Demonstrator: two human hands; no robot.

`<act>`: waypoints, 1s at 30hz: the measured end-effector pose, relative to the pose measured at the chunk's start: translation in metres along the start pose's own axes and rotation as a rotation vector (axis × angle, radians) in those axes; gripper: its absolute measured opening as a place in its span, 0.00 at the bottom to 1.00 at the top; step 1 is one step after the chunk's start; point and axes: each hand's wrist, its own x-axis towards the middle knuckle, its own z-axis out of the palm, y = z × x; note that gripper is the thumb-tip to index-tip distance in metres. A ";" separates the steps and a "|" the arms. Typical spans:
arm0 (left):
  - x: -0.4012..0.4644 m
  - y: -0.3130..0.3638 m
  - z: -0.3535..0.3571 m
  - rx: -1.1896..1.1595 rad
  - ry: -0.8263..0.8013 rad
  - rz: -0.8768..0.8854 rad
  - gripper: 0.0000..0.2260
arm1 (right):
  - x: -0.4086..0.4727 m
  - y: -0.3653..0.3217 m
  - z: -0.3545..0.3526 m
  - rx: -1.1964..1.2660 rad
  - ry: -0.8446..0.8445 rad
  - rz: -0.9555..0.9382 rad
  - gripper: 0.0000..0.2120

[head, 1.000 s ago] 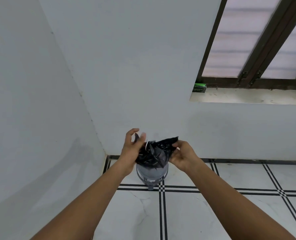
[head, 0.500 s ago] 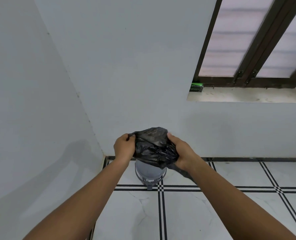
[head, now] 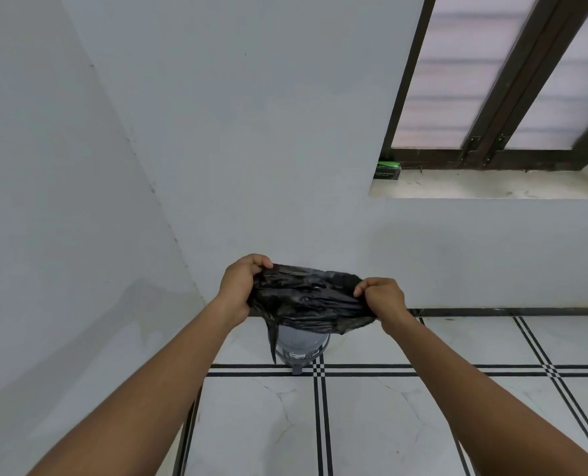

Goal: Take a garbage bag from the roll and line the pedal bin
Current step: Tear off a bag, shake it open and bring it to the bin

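Setting: room corner in a home. Plain white walls (head: 258,132), white floor tiles (head: 405,424) with black line borders, dark-framed frosted window (head: 491,80) over a stone sill (head: 491,187), small grey pedal bin (head: 301,347) by the wall.

Two plain white walls (head: 237,139) met in a corner running down the left half of the frame. At the upper right stood a dark-framed window (head: 491,108) with frosted panes over a pale stone sill (head: 484,188); a small green box (head: 387,170) sat at the sill's left end. The lower frame held a white marble floor (head: 381,424) crossed by paired black lines, with soft, even daylight.
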 end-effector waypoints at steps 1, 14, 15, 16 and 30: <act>-0.002 -0.001 -0.002 0.143 -0.035 0.065 0.17 | -0.002 -0.001 -0.003 -0.044 0.060 -0.015 0.25; 0.028 -0.027 -0.026 1.560 0.113 0.404 0.28 | -0.001 0.017 -0.021 -0.604 -0.019 -0.449 0.17; 0.027 -0.025 -0.028 1.583 0.116 0.375 0.30 | 0.001 0.021 -0.023 -0.634 -0.072 -0.445 0.21; 0.027 -0.023 -0.029 1.616 0.114 0.337 0.29 | 0.004 0.024 -0.024 -0.656 -0.121 -0.426 0.24; 0.014 -0.052 -0.013 1.467 0.220 0.568 0.21 | -0.015 0.023 0.003 -0.353 0.152 -0.733 0.23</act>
